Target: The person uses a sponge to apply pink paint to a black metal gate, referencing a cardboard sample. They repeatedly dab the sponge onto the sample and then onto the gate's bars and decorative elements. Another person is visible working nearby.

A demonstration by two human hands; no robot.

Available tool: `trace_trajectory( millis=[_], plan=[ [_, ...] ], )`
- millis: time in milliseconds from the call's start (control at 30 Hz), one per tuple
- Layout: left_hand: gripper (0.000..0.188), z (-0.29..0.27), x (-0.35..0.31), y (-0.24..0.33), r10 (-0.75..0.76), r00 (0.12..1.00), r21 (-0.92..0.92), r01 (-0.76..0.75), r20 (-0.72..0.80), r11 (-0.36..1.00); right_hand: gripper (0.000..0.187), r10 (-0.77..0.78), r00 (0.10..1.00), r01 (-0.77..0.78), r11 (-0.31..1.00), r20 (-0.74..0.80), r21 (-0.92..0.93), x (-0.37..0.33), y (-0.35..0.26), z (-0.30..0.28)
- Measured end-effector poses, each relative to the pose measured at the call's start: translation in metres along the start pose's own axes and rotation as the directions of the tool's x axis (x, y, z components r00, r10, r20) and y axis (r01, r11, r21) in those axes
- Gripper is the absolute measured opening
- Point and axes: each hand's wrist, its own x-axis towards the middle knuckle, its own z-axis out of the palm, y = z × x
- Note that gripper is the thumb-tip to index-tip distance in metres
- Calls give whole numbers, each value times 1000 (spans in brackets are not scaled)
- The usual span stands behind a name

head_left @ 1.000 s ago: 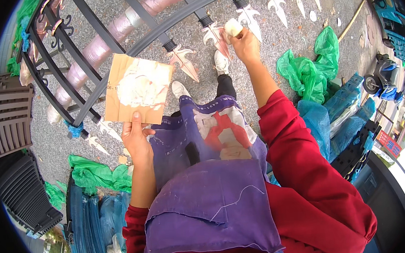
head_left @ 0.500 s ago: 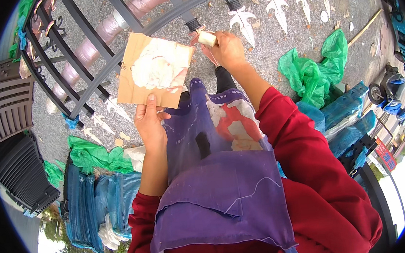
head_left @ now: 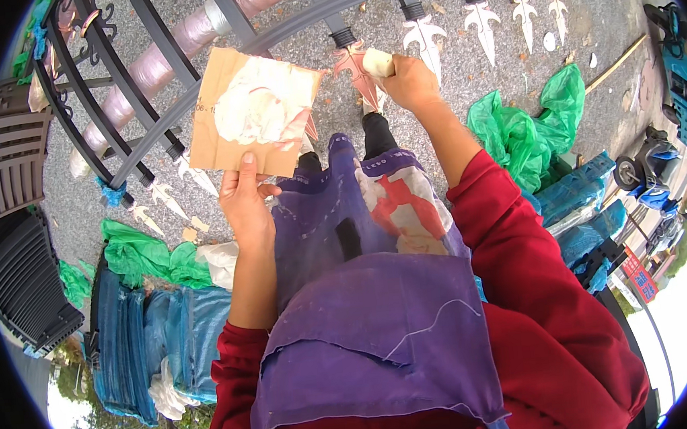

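My left hand [head_left: 247, 202] grips the lower edge of a piece of brown cardboard [head_left: 208, 136], thumb on top. A thick smear of whitish-pink paint [head_left: 258, 108] covers its middle. Pinched in the fingers of my right hand [head_left: 416, 86] is a small cream-coloured sponge block [head_left: 379, 62]. It sits at the right edge of a pinkish spearhead [head_left: 352, 67] on the dark metal fence panel [head_left: 289, 32]; whether they touch I cannot tell. Just right of that hand is a whitish spearhead [head_left: 425, 40].
Crumpled green plastic [head_left: 527, 131] lies to the right, and more green plastic [head_left: 149, 258] to the left. Blue-wrapped bundles [head_left: 140, 343] flank me. A pink-wrapped roll [head_left: 154, 68] lies beneath the fence bars. A scooter [head_left: 646, 162] stands far right.
My right hand and the sponge have shifted right, showing more of the pinkish spearhead. The cardboard has moved slightly left and up with my left hand. The whole view has shifted a little.
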Motion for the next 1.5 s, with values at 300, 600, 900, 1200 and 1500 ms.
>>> trace_trajectory(
  millis=[300, 600, 900, 1200, 1500],
  plan=[
    [23, -11, 1, 2, 9, 1000, -7, -9, -24, 1000, 23, -101, 984, 123, 981, -149, 151, -16, 7, 30],
    [22, -24, 5, -5, -17, 999, -4, 17, -41, 1000, 24, 12, 984, 24, 980, -177, 199, -83, 41, 58],
    [23, -8, 5, 5, -3, 1000, 1, 3, -4, 1000, 12, -15, 991, 34, 990, -134, 137, -96, 55, 86],
    [20, 4, 12, 2, -35, 998, 52, 32, 49, 998, 26, 245, 888, -19, 865, -388, 501, -37, 90, -9],
    [21, 20, 10, 1, -27, 998, 64, 23, 55, 998, 43, 292, 917, -197, 924, -273, 328, -4, 93, -12]
  ],
)
